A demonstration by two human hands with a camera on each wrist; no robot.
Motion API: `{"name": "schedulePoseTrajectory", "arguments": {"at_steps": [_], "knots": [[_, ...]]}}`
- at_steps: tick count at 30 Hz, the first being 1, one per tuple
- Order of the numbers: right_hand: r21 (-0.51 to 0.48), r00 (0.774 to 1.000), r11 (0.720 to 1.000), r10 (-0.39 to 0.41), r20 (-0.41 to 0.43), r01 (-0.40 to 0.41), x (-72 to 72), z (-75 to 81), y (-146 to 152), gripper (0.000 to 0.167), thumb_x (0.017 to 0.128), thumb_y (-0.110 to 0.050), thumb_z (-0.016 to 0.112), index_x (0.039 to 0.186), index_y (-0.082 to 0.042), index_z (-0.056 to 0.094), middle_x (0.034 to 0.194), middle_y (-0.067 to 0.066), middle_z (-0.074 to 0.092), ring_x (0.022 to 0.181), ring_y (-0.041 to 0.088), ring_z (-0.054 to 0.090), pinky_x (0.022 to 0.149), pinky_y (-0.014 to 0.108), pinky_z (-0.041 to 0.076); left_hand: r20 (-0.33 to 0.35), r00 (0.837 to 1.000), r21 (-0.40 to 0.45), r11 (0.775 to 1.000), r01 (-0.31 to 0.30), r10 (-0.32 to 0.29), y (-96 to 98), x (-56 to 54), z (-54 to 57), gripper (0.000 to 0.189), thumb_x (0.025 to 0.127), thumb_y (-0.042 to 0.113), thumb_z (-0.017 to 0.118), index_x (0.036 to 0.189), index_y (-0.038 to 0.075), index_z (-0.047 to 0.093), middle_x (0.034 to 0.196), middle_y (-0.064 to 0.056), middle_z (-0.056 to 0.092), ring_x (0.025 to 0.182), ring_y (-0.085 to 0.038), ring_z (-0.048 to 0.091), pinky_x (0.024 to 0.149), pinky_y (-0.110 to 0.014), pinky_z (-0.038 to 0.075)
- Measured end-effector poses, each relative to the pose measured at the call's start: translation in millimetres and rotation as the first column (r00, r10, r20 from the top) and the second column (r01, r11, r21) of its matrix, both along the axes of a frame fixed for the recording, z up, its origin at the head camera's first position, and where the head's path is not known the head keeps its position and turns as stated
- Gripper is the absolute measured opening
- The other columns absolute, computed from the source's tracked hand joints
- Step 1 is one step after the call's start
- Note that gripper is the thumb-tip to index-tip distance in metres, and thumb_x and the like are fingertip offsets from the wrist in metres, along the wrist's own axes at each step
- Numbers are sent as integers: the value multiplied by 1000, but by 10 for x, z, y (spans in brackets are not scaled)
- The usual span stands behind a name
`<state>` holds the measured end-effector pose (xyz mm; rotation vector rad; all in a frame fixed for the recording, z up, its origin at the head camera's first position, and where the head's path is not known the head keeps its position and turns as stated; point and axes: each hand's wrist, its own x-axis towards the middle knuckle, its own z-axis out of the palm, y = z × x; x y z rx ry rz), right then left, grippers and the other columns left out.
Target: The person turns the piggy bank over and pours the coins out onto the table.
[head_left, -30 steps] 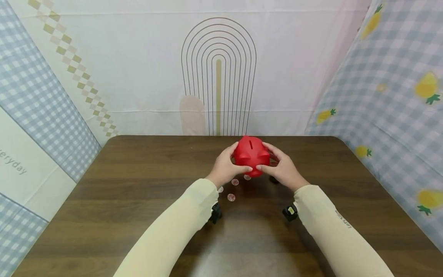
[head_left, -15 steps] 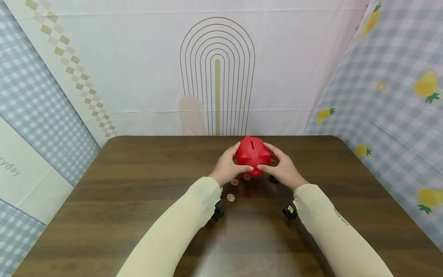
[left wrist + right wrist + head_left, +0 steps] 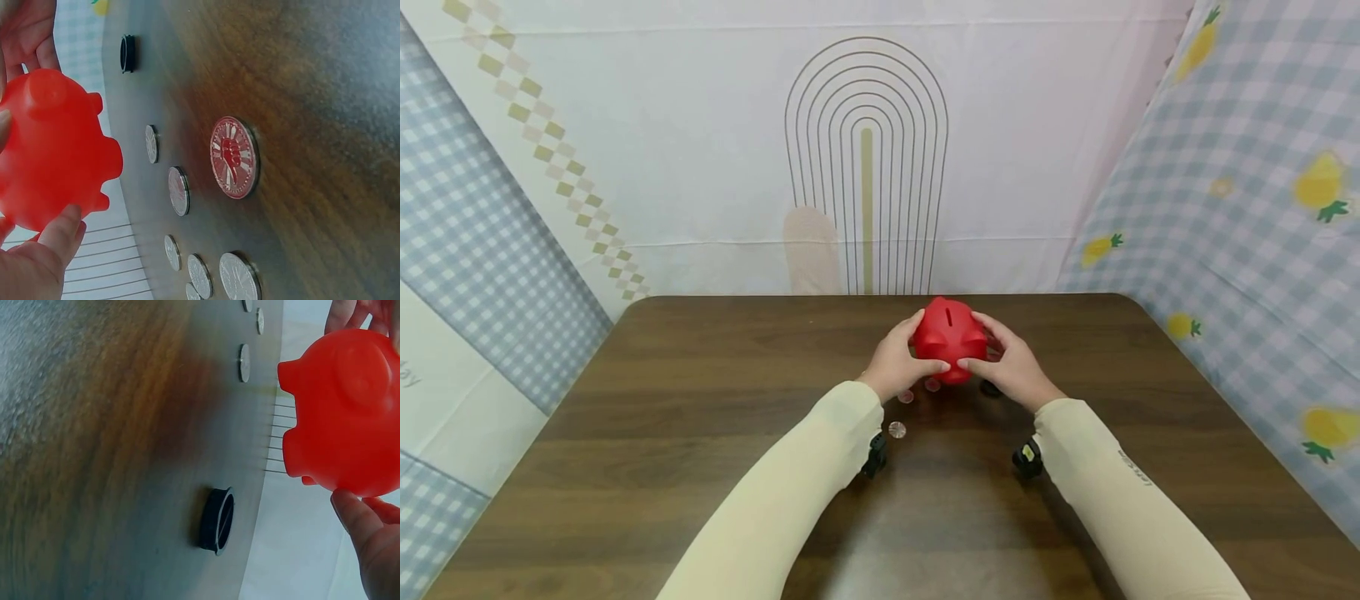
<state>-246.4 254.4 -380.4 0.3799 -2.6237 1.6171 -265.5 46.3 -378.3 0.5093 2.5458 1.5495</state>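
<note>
A red piggy bank [image 3: 951, 337] is held up between both hands, its coin slot facing up and its snout toward me. My left hand [image 3: 897, 360] grips its left side, thumb near the snout, and my right hand [image 3: 1015, 367] grips the right side the same way. In the left wrist view, the piggy bank [image 3: 56, 150] is clear of the table, its stubby feet hanging over the surface. Below lie several coins, one with a red thumb-like design, the nearest coin [image 3: 234, 157]. A round black plug [image 3: 217, 520] lies beneath on the right.
The dark wooden table [image 3: 700, 433] reaches back to a white patterned cloth [image 3: 715, 150]. Blue checked cloth [image 3: 1240, 208] with pineapples hangs on the right, and another checked cloth [image 3: 475, 192] on the left. Wrist cameras sit under both sleeves.
The piggy bank and both hands have shifted very slightly to the right over the table. My left sleeve now covers a coin seen earlier. The grip looks the same, and the head view has turned slightly.
</note>
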Motion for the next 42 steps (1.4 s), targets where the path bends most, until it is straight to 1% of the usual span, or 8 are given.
{"name": "schedulePoseTrajectory", "arguments": {"at_steps": [8, 15, 17, 20, 23, 25, 33, 42], "knots": [[-26, 1000, 1000, 5, 14, -5, -22, -45, 1, 75, 87, -13, 72, 150, -10, 32, 145, 18, 41, 128, 40, 44, 102, 51, 42, 26, 1000, -18, 1000, -5, 6, 26, -28, -34, 88, 81, 22, 78, 153, 19, 27, 148, -6, 40, 126, -26, 46, 91, -41, 53], [-30, 1000, 1000, 2, -7, -2, -39, -80, 5, 75, 86, -10, 72, 149, -6, 31, 145, 21, 41, 128, 42, 45, 103, 50, 41, 34, 999, -3, 1000, 2, -2, 40, -62, -62, 88, 81, 20, 78, 153, 20, 27, 148, -4, 41, 126, -25, 46, 89, -41, 53], [-33, 1000, 999, 0, -1, 0, -41, -79, 4, 76, 86, -10, 72, 150, -6, 31, 146, 21, 40, 128, 42, 44, 103, 51, 41, 39, 999, 2, 1000, 4, -4, 42, -73, -72, 89, 81, 20, 78, 153, 21, 26, 147, -3, 42, 125, -24, 47, 86, -41, 55], [-31, 1000, 1000, -4, 15, 5, -48, -77, 1, 76, 86, -12, 72, 150, -8, 31, 147, 20, 39, 130, 41, 43, 103, 51, 41, 59, 998, 15, 1000, 1, -1, 44, -84, -86, 89, 81, 19, 78, 153, 22, 26, 146, -4, 43, 123, -26, 47, 74, -42, 58], [-34, 1000, 999, -5, 24, 6, -62, -94, 4, 76, 86, -12, 72, 150, -8, 31, 146, 20, 40, 129, 41, 43, 102, 50, 41, 88, 996, 27, 1000, -3, 1, 45, -87, -94, 90, 80, 19, 79, 153, 24, 26, 145, -4, 43, 120, -29, 47, 62, -43, 59], [-40, 1000, 999, -1, 26, 3, -72, -112, 7, 76, 86, -11, 72, 150, -7, 30, 146, 21, 40, 129, 41, 44, 102, 50, 42, 100, 995, 31, 1000, -2, -1, 46, -91, -99, 90, 80, 18, 79, 153, 25, 27, 145, -5, 42, 120, -31, 47, 58, -43, 58], [-53, 999, 998, -12, 41, 15, -92, -146, 19, 76, 86, -10, 71, 150, -7, 30, 147, 21, 39, 130, 41, 43, 101, 49, 42, 99, 995, 32, 999, 8, -11, 61, -123, -126, 89, 80, 18, 79, 152, 26, 28, 145, -5, 43, 120, -31, 47, 57, -42, 58], [-53, 998, 998, -18, 61, 21, -121, -173, 24, 76, 87, -13, 71, 151, -8, 30, 147, 20, 39, 133, 39, 41, 105, 51, 39, 85, 996, 1, 1000, 8, -8, 71, -104, -119, 86, 82, 18, 77, 153, 24, 28, 146, -6, 41, 119, -32, 47, 55, -41, 58]]}}
